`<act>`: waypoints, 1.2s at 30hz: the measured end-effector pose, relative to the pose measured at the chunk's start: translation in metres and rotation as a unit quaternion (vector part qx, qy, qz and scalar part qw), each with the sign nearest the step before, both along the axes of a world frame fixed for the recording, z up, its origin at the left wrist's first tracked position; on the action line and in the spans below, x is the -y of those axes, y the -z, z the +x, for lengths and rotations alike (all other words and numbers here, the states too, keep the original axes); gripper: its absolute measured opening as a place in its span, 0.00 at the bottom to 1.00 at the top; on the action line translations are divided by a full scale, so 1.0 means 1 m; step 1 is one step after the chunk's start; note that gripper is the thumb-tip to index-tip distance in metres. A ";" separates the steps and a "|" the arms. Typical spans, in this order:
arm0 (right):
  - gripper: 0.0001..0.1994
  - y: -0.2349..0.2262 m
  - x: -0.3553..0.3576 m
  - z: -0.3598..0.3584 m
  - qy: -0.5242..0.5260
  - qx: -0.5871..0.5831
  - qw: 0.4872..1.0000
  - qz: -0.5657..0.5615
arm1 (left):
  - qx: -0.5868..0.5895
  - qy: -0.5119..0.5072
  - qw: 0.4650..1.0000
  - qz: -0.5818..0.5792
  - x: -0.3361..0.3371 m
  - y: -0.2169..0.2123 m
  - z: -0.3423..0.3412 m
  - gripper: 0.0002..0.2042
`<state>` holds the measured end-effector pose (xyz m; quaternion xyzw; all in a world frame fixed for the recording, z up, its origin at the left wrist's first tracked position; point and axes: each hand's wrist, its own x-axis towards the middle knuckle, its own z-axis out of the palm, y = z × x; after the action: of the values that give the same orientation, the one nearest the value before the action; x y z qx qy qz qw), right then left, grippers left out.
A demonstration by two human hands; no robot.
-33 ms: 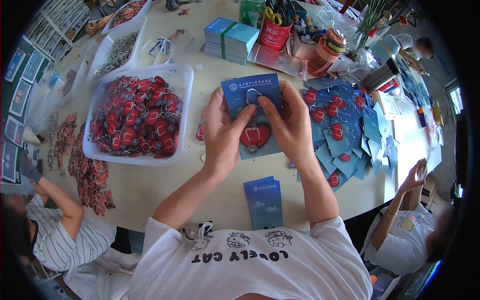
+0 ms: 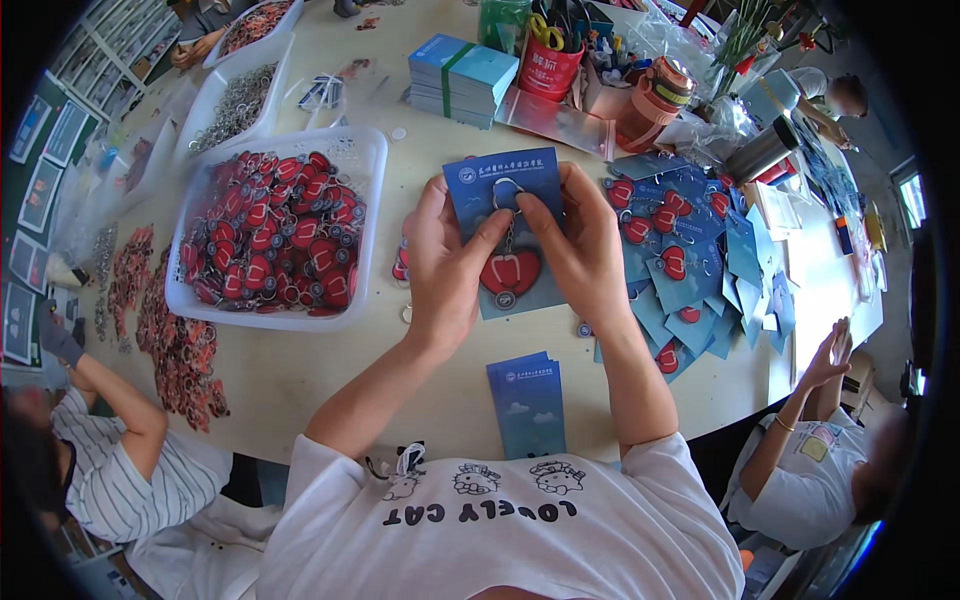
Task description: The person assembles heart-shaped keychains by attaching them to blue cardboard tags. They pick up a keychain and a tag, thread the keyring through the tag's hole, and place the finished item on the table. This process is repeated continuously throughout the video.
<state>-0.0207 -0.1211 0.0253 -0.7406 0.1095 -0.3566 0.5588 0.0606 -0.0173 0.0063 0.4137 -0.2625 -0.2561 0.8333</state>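
Note:
Over the middle of the table I hold up a blue printed card, gripped at its two sides. My left hand closes on its left edge, and my right hand on its right. A red heart-shaped keychain lies against the card's front, with a round dark tag at its lower tip. Both my thumbs press on its metal ring and chain near the card's upper middle. My other fingers are behind the card, mostly hidden. A few blue cards lie stacked at the table edge nearest me.
A white basket full of red keychains stands left, beside piles of keychains. Cards bearing keychains heap up at right. Behind are a banded card stack, a red pen cup and a bottle. Co-workers sit at both sides.
My hands, the card and the keychain stay in the same place. At the right, a co-worker's hands have shifted slightly.

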 end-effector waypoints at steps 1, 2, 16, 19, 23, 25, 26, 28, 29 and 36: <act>0.08 0.000 0.001 -0.001 -0.013 -0.007 1.000 0.025 | 0.000 -0.009 1.000 -0.001 0.001 0.001 -0.001 0.18; 0.09 0.001 0.003 -0.002 -0.025 -0.014 0.998 0.050 | 0.000 -0.017 1.000 -0.002 0.002 0.002 -0.003 0.18; 0.20 -0.002 -0.007 -0.021 0.218 0.062 0.923 -0.312 | 0.025 -0.070 0.997 -0.011 0.005 0.011 -0.017 0.12; 0.10 -0.010 -0.017 -0.021 0.176 0.003 0.905 -0.387 | 0.030 -0.082 0.996 -0.031 0.005 0.013 -0.017 0.11; 0.13 -0.005 -0.022 -0.018 0.157 0.001 0.931 -0.330 | 0.003 -0.084 0.996 -0.039 0.000 0.006 -0.021 0.12; 0.14 -0.006 -0.025 -0.018 0.155 0.002 0.936 -0.317 | 0.015 -0.097 0.994 -0.044 0.000 0.008 -0.021 0.12; 0.13 -0.006 -0.026 -0.019 0.145 -0.011 0.944 -0.297 | 0.020 -0.103 0.993 -0.046 0.000 0.009 -0.021 0.12; 0.12 -0.006 -0.029 -0.020 0.121 -0.037 0.958 -0.256 | 0.000 -0.104 0.994 -0.044 -0.001 0.012 -0.023 0.12; 0.11 -0.008 -0.031 -0.019 0.080 -0.033 0.989 -0.121 | -0.010 -0.105 0.993 -0.043 -0.001 0.014 -0.024 0.12; 0.15 -0.014 -0.005 -0.020 0.216 0.012 0.951 -0.221 | 0.010 -0.073 0.995 -0.066 -0.001 0.008 -0.019 0.13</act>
<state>-0.0407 -0.1159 0.0391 -0.7995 0.1788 -0.4934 0.2922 0.0415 -0.0167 -0.0018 0.3787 -0.2566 -0.1730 0.8723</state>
